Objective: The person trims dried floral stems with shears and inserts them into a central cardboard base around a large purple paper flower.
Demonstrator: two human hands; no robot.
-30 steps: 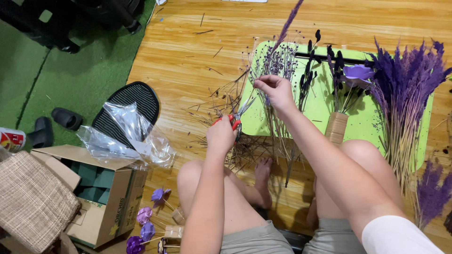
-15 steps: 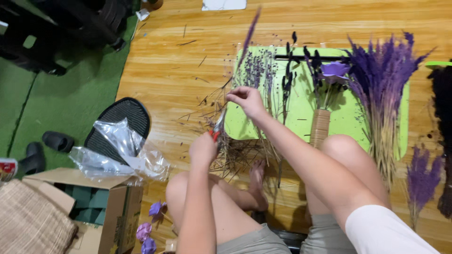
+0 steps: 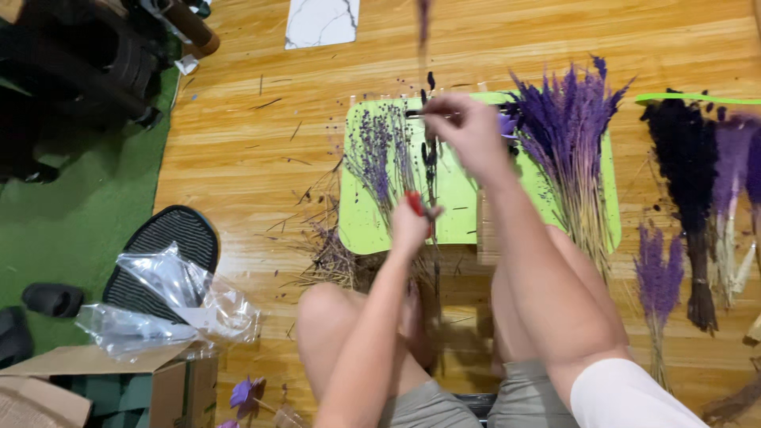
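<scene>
My right hand (image 3: 469, 127) is raised over a green mat (image 3: 464, 210) and pinches a thin dried purple stem (image 3: 423, 32) that runs up out of view, blurred. Lower down, my left hand (image 3: 411, 226) grips red-handled scissors (image 3: 418, 205) close to the stem's lower part. A loose bunch of dried lavender (image 3: 379, 154) lies on the mat's left half. A thick bundle of purple plume grass (image 3: 572, 135) lies on its right half. My bare knees frame the mat's near edge.
Cut stem scraps (image 3: 329, 254) litter the wooden floor left of the mat. Dark and pale purple bundles (image 3: 697, 182) lie at right. A crumpled clear plastic bag (image 3: 170, 305), a black sandal (image 3: 166, 246), a cardboard box (image 3: 119, 380) and green carpet (image 3: 71, 230) sit at left.
My right hand has lifted the stem higher and moved to the right. The left hand with the scissors followed up beneath it. The camera view shifted left.
</scene>
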